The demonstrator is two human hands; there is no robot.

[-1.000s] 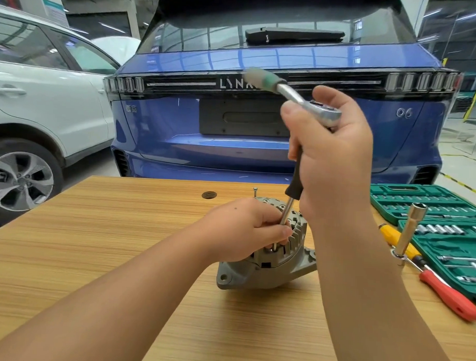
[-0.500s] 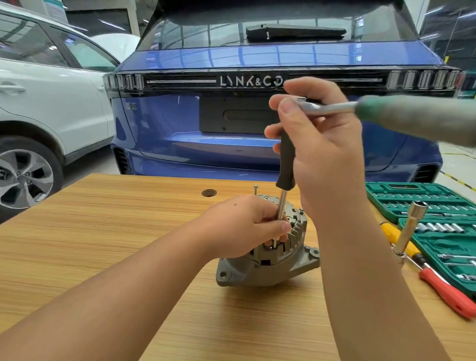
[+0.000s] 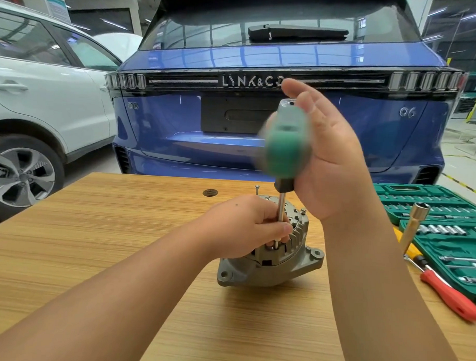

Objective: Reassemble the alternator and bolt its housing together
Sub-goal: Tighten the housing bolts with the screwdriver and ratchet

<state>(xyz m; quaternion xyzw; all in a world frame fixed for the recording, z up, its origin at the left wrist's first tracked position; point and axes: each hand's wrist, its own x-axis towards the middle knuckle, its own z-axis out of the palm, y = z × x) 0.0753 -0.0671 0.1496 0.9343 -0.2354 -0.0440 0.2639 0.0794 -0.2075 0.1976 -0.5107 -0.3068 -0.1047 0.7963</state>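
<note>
Half a second ago the green ratchet handle was pointing to the right; now it has swung round toward the person and shows only as a blur. The right hand is beside it with straight fingers and holds nothing. Whether the palm touches the handle, I cannot tell. The left hand pinches the thin extension shaft and keeps it upright on a bolt in the rear of the alternator, which stands on the wooden table near the middle. Another long bolt stands up at the far rim, not yet driven. I judge that one housing bolt is being run down. Next the right hand must catch the handle again and tighten firmly, then go to the remaining bolts.
</note>
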